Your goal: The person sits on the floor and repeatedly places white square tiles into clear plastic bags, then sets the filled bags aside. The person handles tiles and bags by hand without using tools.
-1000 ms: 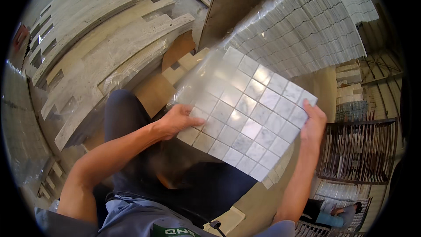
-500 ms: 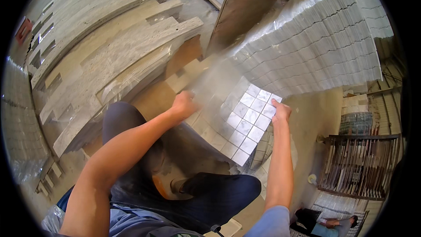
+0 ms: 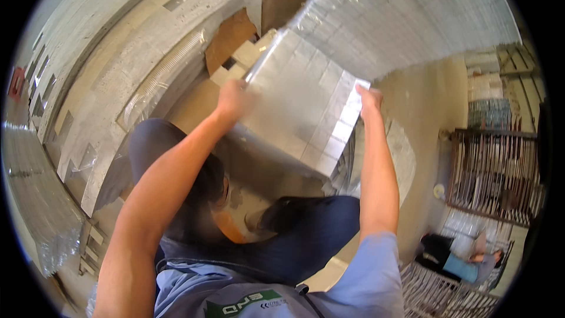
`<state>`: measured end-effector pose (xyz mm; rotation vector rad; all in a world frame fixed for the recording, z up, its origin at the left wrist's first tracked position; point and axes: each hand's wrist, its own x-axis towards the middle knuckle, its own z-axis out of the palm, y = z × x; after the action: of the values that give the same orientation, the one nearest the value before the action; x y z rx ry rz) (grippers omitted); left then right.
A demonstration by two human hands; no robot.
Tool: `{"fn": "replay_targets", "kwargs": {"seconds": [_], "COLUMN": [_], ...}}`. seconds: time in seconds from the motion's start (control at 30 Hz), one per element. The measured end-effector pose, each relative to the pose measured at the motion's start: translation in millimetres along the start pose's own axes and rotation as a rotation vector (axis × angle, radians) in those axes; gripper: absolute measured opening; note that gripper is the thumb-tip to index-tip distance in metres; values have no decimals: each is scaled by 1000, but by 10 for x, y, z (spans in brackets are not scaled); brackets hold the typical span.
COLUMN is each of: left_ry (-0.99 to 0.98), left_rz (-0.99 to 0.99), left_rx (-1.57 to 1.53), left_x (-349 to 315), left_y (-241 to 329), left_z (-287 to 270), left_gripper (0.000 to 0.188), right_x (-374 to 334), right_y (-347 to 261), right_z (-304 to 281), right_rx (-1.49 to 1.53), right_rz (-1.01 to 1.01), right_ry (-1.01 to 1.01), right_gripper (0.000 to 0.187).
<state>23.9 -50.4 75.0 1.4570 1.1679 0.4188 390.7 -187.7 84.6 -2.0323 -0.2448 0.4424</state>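
My right hand (image 3: 369,99) pinches the right corner of a mosaic tile sheet (image 3: 347,119), thumb on top. White and grey marble-look squares show as a bright strip along its right side; the rest is dulled by a hazy, blurred layer (image 3: 294,94), whose kind I cannot make out. At the left side of that layer my left hand (image 3: 234,101) is closed, its fingertips smeared by motion. What it grips there is hidden. Beneath the sheet, more tile sheets (image 3: 346,162) show at the right edge.
A tall row of film-wrapped tile sheets (image 3: 412,17) stands ahead to the right. Stepped stone slabs (image 3: 147,41) lie at the left, with brown cardboard (image 3: 231,38) beside them. A dark rack of slabs (image 3: 491,174) and a co-worker (image 3: 462,259) are at the far right.
The tile sheet and both hands sit higher in the view, which has also shifted. The hazy layer now spreads over most of the sheet, leaving a narrower bright strip by my right hand.
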Motion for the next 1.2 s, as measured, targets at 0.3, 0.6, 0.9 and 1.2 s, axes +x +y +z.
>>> {"fn": "replay_targets", "kwargs": {"seconds": [0.3, 0.6, 0.9, 1.2], "left_ry": [294, 131, 162, 160], "left_rz": [367, 328, 316, 296], "left_rx": [625, 736, 733, 825], "left_x": [-290, -59, 255, 262], "left_y": [342, -40, -325, -199], "left_z": [-101, 110, -121, -115], "left_gripper": [44, 58, 57, 57], "right_x": [-710, -1399, -1277, -1168], "right_y": [392, 326, 332, 474], "right_z": [-280, -14, 357, 493], "right_rx": [-594, -585, -581, -502], "right_rz": [-334, -43, -10, -98], "right_ry": [270, -145, -79, -42], "right_gripper": [43, 50, 74, 61]}}
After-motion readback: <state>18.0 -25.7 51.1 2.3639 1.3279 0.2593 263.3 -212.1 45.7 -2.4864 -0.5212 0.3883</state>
